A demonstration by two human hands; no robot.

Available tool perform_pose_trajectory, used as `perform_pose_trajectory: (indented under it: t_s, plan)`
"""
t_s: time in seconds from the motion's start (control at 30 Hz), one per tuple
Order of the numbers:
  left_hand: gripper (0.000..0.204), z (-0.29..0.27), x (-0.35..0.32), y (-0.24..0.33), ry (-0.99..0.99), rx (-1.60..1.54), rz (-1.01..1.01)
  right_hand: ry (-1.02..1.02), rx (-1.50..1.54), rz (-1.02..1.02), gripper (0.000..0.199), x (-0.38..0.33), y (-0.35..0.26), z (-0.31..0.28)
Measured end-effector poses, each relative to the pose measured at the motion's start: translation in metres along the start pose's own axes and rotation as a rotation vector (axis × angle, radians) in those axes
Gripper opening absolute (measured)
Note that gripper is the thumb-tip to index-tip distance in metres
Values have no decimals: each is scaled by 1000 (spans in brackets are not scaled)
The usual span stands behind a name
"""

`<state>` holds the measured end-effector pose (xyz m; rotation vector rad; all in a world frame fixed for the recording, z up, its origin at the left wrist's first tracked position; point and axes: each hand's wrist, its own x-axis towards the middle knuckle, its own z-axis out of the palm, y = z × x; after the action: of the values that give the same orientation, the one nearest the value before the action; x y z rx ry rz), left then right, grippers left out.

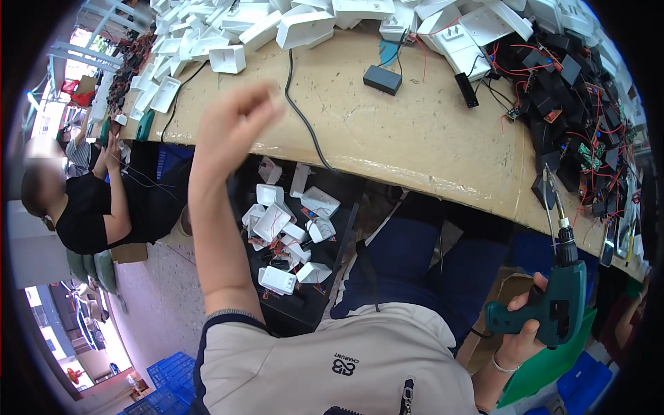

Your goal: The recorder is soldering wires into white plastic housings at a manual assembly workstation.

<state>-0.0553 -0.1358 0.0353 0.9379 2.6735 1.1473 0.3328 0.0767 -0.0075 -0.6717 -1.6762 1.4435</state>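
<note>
A green electric screwdriver [557,301] is gripped by the right hand [523,330] at lower right. The left hand [232,128] is raised, blurred, fingers loosely curled and empty. White housings [287,232] are piled below the desk [387,138]; many remain on top.

You see everything through one wide fisheye camera on your head, looking steeply down past your chest at the workbench [415,138] edge and the floor beneath. It sits close, bending straight edges near the rim.
</note>
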Motion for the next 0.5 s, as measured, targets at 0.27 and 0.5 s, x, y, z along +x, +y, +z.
perform_pose_trajectory:
  t_s: [0.27,0.5]
  plan:
    - [29,35,128,14,173,1015,337,36,-8,-9,73,1,-5,4]
    - [22,-5,100,-22,505,727,352,39,25,-8,73,4,3,-9]
